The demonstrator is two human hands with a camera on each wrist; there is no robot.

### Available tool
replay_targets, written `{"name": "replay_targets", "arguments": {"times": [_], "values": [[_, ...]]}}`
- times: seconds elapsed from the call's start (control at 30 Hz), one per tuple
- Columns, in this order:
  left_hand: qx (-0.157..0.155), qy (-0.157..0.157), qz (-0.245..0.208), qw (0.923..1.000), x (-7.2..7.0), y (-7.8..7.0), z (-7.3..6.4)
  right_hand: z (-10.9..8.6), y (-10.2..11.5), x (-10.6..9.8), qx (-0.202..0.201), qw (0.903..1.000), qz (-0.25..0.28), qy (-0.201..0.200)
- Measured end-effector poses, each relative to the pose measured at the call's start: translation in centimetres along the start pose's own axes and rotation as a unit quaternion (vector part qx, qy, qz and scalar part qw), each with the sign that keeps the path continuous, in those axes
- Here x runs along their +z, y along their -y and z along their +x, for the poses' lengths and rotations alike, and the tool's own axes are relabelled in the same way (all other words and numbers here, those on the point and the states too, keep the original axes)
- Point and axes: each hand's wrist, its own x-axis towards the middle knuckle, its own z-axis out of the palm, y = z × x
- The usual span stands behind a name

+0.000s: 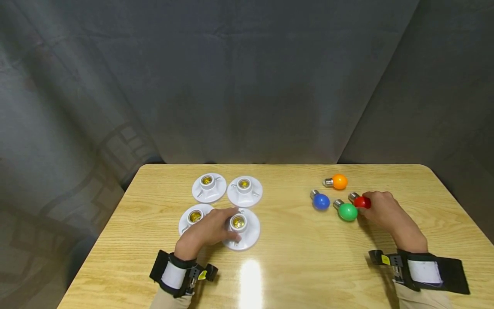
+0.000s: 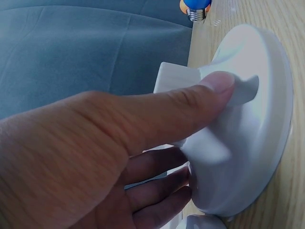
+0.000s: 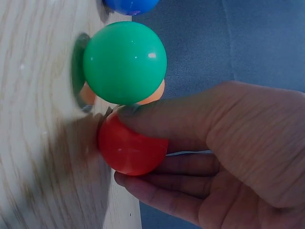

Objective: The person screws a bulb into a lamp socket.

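Observation:
On the right side of the table, my right hand (image 1: 387,213) pinches a red light bulb (image 1: 362,202) between thumb and fingers, as the right wrist view shows closely. A green bulb (image 1: 347,211) lies right beside it, near the thumb. My left hand (image 1: 210,229) grips the front-right white lamp holder (image 1: 251,231), thumb and fingers around its raised socket. The brass-coloured inside of that socket faces up. Another lamp holder (image 1: 186,214) sits to the left, partly hidden behind the left hand.
Two more white lamp holders, one at back left (image 1: 209,195) and one at back right (image 1: 244,198), stand behind the left hand. A blue bulb (image 1: 321,201) and an orange bulb (image 1: 340,181) lie left of the right hand. A grey curtain (image 1: 247,86) hangs behind the wooden table (image 1: 293,257).

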Motion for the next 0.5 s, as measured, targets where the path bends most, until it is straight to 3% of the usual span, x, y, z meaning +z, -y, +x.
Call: {"name": "replay_targets", "arguments": {"times": [0.5], "values": [[-0.018,0.002,0.000,0.9998,0.09,-0.04,-0.08,0.03,-0.22,-0.02,0.004,0.9999,-0.009,0.006]]}}
